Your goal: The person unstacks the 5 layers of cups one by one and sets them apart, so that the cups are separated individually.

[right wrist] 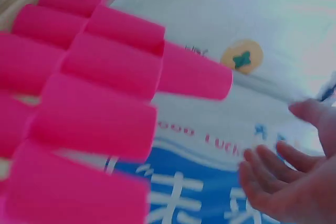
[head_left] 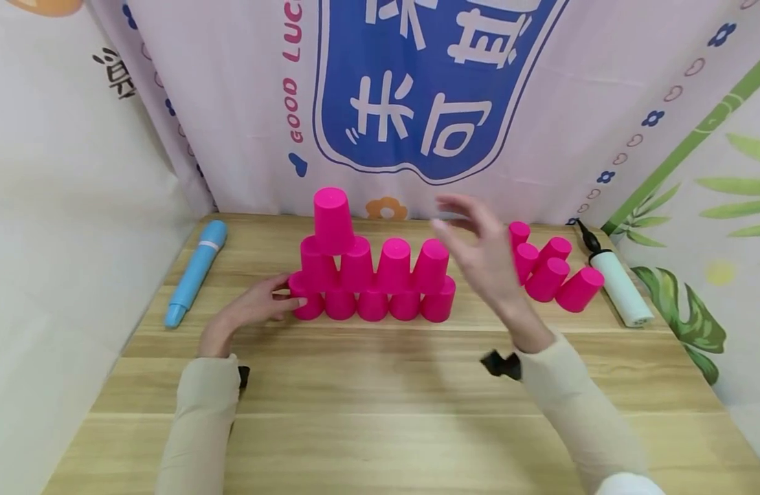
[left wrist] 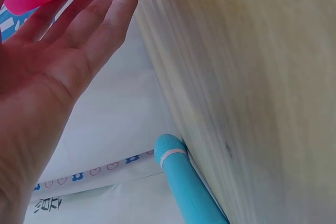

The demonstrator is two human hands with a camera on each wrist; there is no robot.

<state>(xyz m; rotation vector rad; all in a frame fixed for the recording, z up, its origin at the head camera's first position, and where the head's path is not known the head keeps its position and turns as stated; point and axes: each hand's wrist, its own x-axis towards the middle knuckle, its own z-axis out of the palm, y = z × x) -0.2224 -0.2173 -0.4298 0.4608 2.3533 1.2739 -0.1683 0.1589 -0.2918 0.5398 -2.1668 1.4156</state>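
Cups [head_left: 395, 265] | third tier [head_left: 332, 221] underway, I judged | left hand [head_left: 255, 304] pinched end cup [head_left: 314, 307] | right hand [head_left: 477, 256] hung spread | next move seemingly wanted a spare cup [head_left: 548, 280]

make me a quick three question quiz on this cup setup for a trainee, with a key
1. Count: how many cups form the bottom row of the pink cup pyramid?
2. True or false: the right hand is touching a cup.
3. Fill in: to the right of the loose pink cups lies a ______.

Key:
1. Five.
2. False; it is raised apart from the cups, while the left hand touches the leftmost bottom cup.
3. Pale hand pump.
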